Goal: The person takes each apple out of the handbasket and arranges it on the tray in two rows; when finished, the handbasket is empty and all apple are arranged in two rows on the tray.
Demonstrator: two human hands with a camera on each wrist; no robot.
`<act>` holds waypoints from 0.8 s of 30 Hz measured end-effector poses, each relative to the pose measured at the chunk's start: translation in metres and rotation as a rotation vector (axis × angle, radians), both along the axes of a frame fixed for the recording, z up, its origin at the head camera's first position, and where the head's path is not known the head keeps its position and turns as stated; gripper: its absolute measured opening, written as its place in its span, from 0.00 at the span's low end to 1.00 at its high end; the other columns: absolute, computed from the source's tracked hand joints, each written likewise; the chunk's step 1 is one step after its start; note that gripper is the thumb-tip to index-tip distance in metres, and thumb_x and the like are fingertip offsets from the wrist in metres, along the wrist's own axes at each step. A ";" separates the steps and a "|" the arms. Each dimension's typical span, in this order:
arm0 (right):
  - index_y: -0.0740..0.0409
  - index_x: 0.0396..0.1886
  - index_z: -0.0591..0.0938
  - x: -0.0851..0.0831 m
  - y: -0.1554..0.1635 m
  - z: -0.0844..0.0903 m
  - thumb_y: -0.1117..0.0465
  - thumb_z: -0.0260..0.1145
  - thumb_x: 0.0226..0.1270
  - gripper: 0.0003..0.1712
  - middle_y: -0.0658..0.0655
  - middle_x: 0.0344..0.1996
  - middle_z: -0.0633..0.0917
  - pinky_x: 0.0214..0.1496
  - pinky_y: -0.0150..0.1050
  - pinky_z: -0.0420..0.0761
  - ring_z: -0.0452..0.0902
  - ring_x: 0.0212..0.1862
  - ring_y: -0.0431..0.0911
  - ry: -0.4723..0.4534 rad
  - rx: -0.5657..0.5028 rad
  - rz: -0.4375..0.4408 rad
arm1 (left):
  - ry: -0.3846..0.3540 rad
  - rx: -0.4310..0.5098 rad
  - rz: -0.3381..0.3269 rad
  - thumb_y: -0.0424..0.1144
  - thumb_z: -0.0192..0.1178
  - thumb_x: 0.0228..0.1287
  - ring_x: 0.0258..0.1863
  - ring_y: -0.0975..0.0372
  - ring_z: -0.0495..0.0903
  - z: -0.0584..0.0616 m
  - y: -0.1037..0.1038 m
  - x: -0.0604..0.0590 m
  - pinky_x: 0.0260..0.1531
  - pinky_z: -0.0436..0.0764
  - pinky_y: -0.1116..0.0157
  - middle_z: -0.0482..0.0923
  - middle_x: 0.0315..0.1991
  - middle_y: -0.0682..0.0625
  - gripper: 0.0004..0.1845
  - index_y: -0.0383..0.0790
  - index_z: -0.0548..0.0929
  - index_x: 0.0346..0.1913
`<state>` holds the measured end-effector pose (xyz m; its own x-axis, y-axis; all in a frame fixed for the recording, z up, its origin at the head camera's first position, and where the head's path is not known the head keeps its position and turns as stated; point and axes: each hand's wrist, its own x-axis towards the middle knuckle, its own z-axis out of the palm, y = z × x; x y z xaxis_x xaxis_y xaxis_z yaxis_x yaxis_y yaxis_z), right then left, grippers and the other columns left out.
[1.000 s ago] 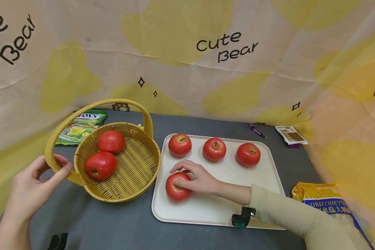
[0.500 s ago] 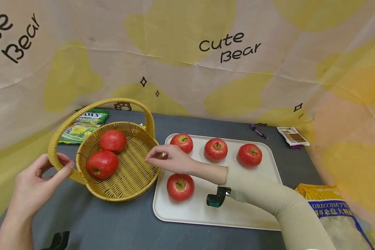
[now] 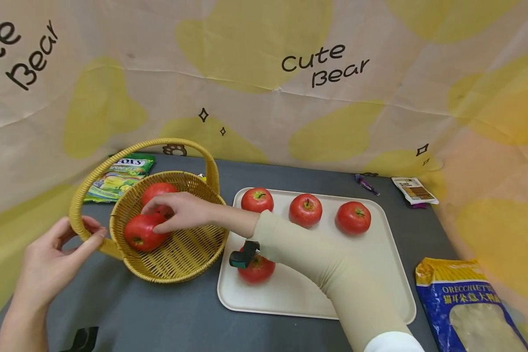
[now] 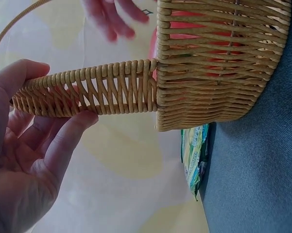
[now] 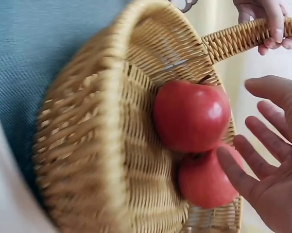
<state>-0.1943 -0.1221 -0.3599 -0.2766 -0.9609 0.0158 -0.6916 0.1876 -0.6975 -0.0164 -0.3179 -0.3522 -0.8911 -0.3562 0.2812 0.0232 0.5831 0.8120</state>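
Note:
A yellow wicker basket [image 3: 193, 254] stands on the left with two red apples inside. My left hand [image 3: 55, 256] pinches the base of its handle [image 4: 107, 87] between thumb and fingers. Over the basket, my right hand [image 3: 182, 210] reaches toward the apples. In the right wrist view its fingers are spread and hold nothing, beside the front apple [image 5: 192, 116] and the rear apple [image 5: 209, 179]. The white tray [image 3: 308, 293] to the right bears several more apples, such as the near-left apple [image 3: 259, 269], partly hidden by the right wrist's camera mount.
A green candy bag [image 3: 127, 176] lies behind the basket. Beyond the tray are a small purple wrapper [image 3: 367, 185] and a white-and-brown packet [image 3: 414, 189]. An orecchiette bag [image 3: 471, 303] lies at the right. Printed cloth [image 3: 246, 73] hangs behind the table.
My right hand has let go of the near-left apple on the tray and moved left over the basket. That apple stays on the tray. The left hand keeps its hold on the handle.

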 end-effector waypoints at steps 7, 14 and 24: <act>0.50 0.67 0.72 0.004 -0.034 -0.005 0.51 0.69 0.63 0.33 0.45 0.61 0.74 0.60 0.20 0.58 0.64 0.59 0.31 0.202 0.147 0.093 | -0.014 -0.015 0.003 0.31 0.68 0.60 0.41 0.77 0.74 0.001 0.000 0.001 0.27 0.77 0.82 0.78 0.36 0.64 0.11 0.40 0.80 0.44; 0.51 0.72 0.65 0.005 -0.046 -0.018 0.52 0.72 0.58 0.43 0.47 0.68 0.68 0.65 0.22 0.50 0.57 0.66 0.32 0.305 0.200 0.165 | -0.006 -0.013 -0.001 0.31 0.68 0.60 0.42 0.76 0.75 0.001 0.002 0.001 0.27 0.77 0.82 0.79 0.37 0.64 0.11 0.38 0.80 0.45; 0.47 0.65 0.66 0.009 -0.049 -0.024 0.52 0.78 0.51 0.43 0.43 0.57 0.72 0.58 0.22 0.58 0.63 0.57 0.33 0.279 0.204 0.126 | -0.011 -0.011 -0.007 0.31 0.67 0.61 0.42 0.76 0.75 0.000 0.000 0.002 0.27 0.77 0.82 0.79 0.37 0.64 0.11 0.37 0.80 0.46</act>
<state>-0.1856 -0.1710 -0.3837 -0.1678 -0.9782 -0.1220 -0.8765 0.2047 -0.4358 -0.0146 -0.3180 -0.3518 -0.8968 -0.3464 0.2751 0.0186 0.5919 0.8058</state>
